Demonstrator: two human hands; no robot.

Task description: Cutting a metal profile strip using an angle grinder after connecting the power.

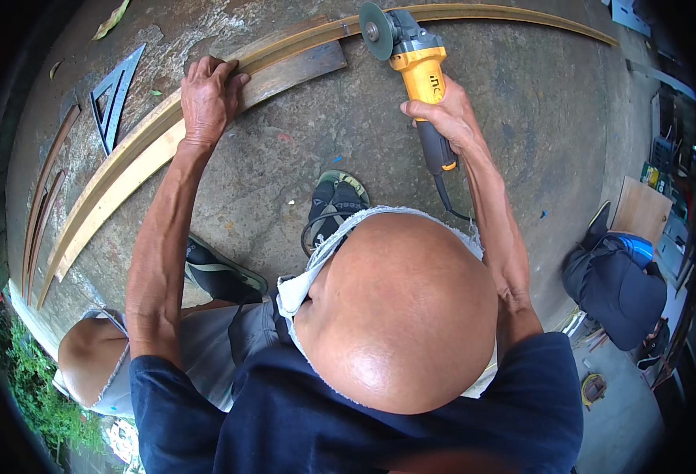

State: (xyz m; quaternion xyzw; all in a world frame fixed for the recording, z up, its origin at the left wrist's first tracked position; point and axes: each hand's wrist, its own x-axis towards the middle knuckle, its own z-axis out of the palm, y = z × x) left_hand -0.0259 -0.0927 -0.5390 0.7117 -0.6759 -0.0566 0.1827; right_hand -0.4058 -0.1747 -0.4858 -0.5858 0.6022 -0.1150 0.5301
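Observation:
My right hand (455, 114) grips an angle grinder (425, 75) with a yellow body, dark rear handle and grey head. Its round disc (377, 31) sits over or against a long brown bar (285, 49); I cannot tell if they touch. The bar looks like rusty angle steel and seems curved by the lens. Farther left along it, my left hand (207, 99) is closed over the bar, fingers curled across its edge. Beneath the bar lies a wooden board (308, 69). The grinder's cord (445, 192) drops toward my knee.
A blue triangular square (116, 96) lies left of the bar, with thin brown strips (44, 197) beyond. My sandalled foot (338, 197) is on the concrete floor (300, 142). At right, another person (616, 288) in dark clothes crouches near a plywood piece (640, 212).

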